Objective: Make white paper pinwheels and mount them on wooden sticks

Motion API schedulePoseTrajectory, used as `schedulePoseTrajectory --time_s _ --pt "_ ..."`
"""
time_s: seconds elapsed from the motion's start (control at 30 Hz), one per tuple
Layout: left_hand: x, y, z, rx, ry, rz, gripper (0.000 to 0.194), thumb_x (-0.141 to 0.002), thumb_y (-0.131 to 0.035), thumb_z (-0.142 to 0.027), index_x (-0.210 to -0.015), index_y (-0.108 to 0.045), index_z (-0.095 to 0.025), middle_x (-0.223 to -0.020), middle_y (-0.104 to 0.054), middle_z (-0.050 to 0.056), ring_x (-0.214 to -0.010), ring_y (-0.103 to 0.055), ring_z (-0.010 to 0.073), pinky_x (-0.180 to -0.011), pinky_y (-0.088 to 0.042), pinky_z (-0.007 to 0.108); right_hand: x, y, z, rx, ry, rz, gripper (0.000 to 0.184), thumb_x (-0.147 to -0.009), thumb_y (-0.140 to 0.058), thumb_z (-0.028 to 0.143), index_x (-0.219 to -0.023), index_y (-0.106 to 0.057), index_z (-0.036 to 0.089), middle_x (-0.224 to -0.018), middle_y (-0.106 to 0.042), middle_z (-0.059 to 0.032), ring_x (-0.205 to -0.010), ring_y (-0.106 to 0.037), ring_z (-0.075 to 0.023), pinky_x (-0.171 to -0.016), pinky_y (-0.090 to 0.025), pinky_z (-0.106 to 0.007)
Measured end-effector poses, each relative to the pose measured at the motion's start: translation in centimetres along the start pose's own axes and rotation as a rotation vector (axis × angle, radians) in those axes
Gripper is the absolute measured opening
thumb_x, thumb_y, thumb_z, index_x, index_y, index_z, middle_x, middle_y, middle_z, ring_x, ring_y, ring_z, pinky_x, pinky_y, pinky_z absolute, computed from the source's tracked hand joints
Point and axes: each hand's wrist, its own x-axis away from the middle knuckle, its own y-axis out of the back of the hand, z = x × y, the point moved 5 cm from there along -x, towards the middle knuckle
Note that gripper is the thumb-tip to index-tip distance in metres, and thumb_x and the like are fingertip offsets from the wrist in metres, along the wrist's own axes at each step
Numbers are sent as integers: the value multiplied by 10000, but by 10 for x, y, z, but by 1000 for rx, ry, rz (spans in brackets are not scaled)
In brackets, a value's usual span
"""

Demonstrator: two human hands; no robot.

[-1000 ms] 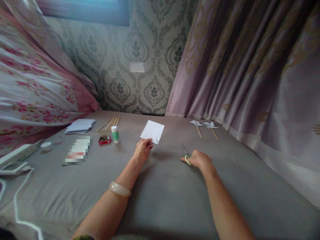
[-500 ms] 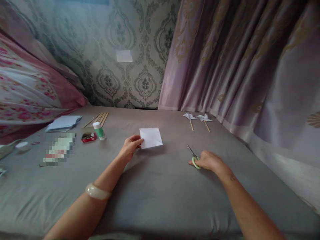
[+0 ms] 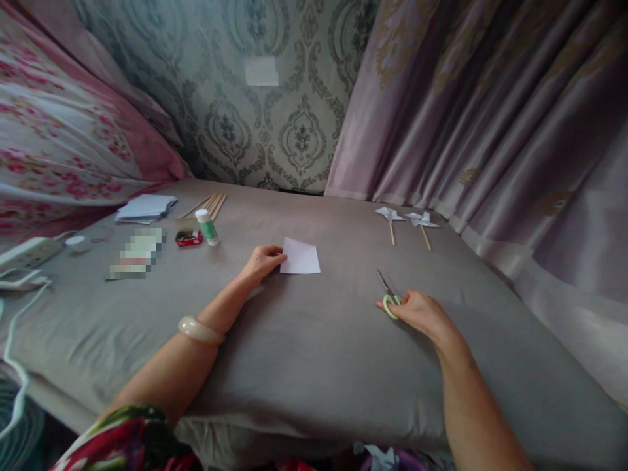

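A square of white paper [image 3: 301,257] is pinched at its left edge by my left hand [image 3: 265,261], just over the grey sheet [image 3: 314,340]. My right hand [image 3: 417,310] grips a pair of scissors [image 3: 389,296] with pale green handles, fingers through the loops. The blades point away from me and to the left, apart from the paper. Beyond the scissors lie two white paper pinwheels [image 3: 390,214] on wooden sticks.
At the left are a glue stick [image 3: 207,227], a small red box [image 3: 189,238], several wooden sticks [image 3: 214,205], a stack of paper [image 3: 146,208] and a blurred flat item [image 3: 137,254]. A power strip [image 3: 30,252] with white cables sits at the far left. Curtains [image 3: 417,131] hang at the right.
The view has tilted down and shifted left, showing the bed's front edge. The paper has turned slightly and looks lower and flatter. Both hands keep their holds.
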Motion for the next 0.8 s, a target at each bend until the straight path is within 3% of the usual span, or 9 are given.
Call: schedulePoseTrajectory --time_s 0.27,0.47,0.6,0.8 --pt "-3 12 1 -183 12 170 300 -529 -680 -350 -727 -697 -125 -511 -531 -38 -464 -398 85 -461 -260 224 7 -9 -1 -233 -143 97 481 -639 -590 639 -777 -562 179 -445 -547 7 -428 -560 -152 -433 -383 -231" --pt "-8 22 2 -256 -29 128 362 -495 -707 -381 -749 -696 -124 -582 -602 -3 -511 -468 113 -493 -307 240 8 -6 1 -277 -195 125 490 -626 -626 640 -751 -549 172 -446 -557 0 -413 -562 -144 -399 -393 -217" --pt "-11 24 4 -326 -73 22 378 -521 -696 -453 -722 -698 -132 -608 -626 26 -565 -517 145 -536 -351 253 9 -8 1 -314 -249 144 451 -642 -672 569 -796 -549 163 -436 -547 13 -392 -546 -132 -386 -398 -206" --pt "-12 56 -2 -265 -81 -315 448 -705 -493 -512 -771 -691 -115 -597 -617 40 -601 -543 166 -543 -359 256 16 -10 6 -367 -257 175 347 -726 -647 464 -847 -565 149 -436 -532 39 -379 -533 -120 -413 -401 -208"
